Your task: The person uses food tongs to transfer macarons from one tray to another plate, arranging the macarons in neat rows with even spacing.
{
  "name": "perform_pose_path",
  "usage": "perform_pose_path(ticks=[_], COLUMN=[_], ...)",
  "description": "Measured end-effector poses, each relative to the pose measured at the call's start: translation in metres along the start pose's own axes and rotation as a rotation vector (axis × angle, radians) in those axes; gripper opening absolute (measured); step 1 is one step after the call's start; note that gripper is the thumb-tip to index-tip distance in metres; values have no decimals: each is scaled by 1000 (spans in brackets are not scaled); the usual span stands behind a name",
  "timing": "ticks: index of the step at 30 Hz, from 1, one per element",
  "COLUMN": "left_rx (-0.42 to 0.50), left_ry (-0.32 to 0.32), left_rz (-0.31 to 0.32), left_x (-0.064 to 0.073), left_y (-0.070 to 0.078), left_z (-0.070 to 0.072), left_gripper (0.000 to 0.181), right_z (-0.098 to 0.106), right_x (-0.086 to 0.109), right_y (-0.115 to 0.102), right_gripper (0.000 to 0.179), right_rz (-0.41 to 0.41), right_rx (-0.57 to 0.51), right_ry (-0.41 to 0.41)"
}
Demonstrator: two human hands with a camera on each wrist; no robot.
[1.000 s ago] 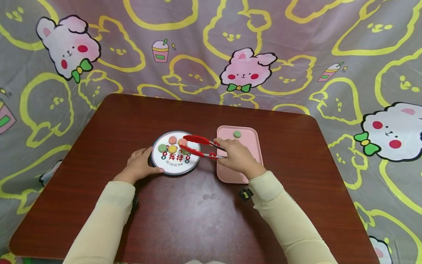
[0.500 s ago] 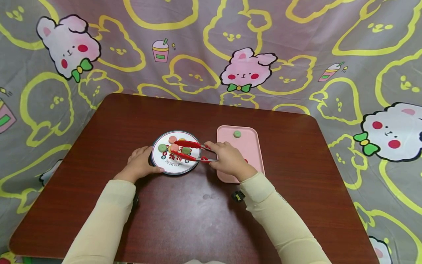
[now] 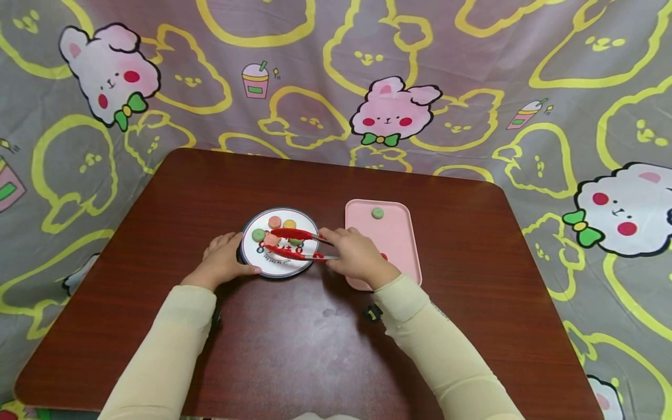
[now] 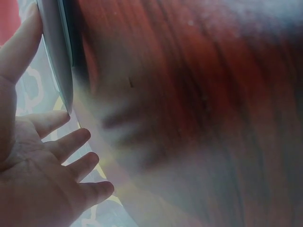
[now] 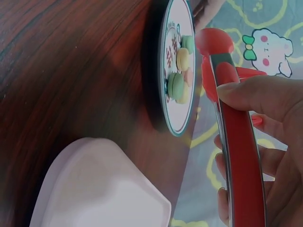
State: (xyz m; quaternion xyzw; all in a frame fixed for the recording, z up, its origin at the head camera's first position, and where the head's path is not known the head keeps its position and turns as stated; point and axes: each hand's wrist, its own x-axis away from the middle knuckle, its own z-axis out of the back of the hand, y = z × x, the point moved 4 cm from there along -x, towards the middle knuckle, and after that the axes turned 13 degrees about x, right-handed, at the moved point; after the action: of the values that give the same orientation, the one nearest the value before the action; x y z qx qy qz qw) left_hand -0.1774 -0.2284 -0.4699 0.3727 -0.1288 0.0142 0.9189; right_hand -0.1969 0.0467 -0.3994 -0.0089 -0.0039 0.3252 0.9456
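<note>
A round white plate (image 3: 278, 265) with a dark rim and red characters bears several macarons. My left hand (image 3: 223, 262) is at its left side, thumb on the rim; in the left wrist view the index fingertip touches the rim and the other fingers are loosely extended. With my right hand (image 3: 357, 254) I grip red-and-silver tongs (image 3: 328, 258). Their red tips are around a pink macaron (image 3: 271, 240) over the plate. Close by lie a green macaron (image 3: 258, 235), another pink macaron (image 3: 275, 222) and a yellow macaron (image 3: 289, 224). The tongs partly cover a second green macaron (image 3: 296, 241).
Right of the plate stands a pink tray (image 3: 396, 233), partly behind my right hand, with one green macaron (image 3: 377, 213) near its far end. Both stand on a brown wooden table (image 3: 294, 361). A patterned curtain (image 3: 315, 70) hangs along the table's far side.
My right hand has moved left with the tongs. The pink macaron between their tips has gone left and down, from beside the yellow one toward the green one. My left hand stays put.
</note>
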Motion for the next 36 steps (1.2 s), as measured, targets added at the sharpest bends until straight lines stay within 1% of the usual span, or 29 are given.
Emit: perform_pose_path(ticks=[2,12,20,27,36], left_rx=[-4,0,6,10,7], left_ry=[-9,0,4,4,7], left_rz=[5,-25,-24,-22,-25], left_x=[0,2,4,4,4], left_y=[0,0,0,-1,-3], left_z=[0,0,0,0,-1], left_gripper=[102,98,98,98,98], right_z=[-1,-8,-9,-12,-15], right_x=[-1,-5,-8,-8,-9], right_y=[-2,-14,-23,-27,-29], right_gripper=[61,62,60,62,65], right_rz=[6,40,56,51,49], right_rx=[7,19,30,64,92], right_ry=[3,-18,-5,-25,-28])
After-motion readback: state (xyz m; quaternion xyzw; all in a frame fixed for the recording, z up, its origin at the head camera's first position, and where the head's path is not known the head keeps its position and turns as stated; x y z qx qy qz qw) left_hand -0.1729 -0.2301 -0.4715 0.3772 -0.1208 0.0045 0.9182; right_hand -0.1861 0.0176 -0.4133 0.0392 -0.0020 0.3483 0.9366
